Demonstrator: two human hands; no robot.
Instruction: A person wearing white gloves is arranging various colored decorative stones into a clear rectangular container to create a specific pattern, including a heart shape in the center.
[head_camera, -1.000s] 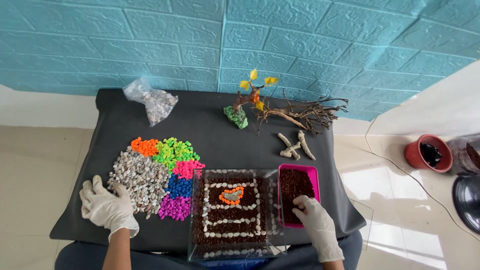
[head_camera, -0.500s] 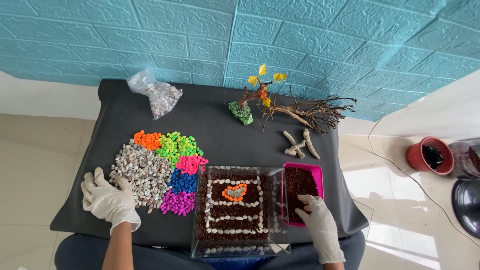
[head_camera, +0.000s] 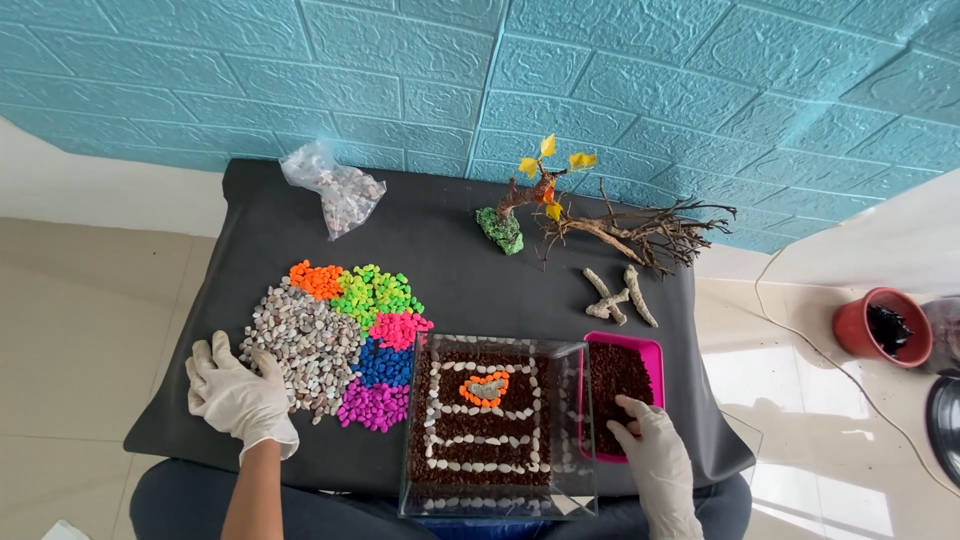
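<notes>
Far to the left we see our left hand (head_camera: 236, 393), in a white glove, lying flat with the fingers spread on the black cloth (head_camera: 440, 270); its fingertips touch the near left edge of the grey pebbles (head_camera: 300, 340) and it pinches nothing. Just right of that grey heap lie small piles of coloured pebbles (head_camera: 375, 335): orange and green at the far side, pink in the middle, blue and magenta nearer to us. A clear bag of pebbles (head_camera: 335, 190) sits at the far left of the cloth. Next comes the glass tank (head_camera: 495, 425), filled with dark brown soil, with white pebbles laid in lines and an orange heart outline in the middle. To its right, touching it, stands the pink tray (head_camera: 652, 362), holding the same brown soil. Our right hand (head_camera: 652, 450), gloved too, dips its loosely curled fingers into that soil at the near end; we cannot tell whether they pinch any. Far beyond lie driftwood pieces (head_camera: 620, 297) and a small model tree (head_camera: 535, 195).
</notes>
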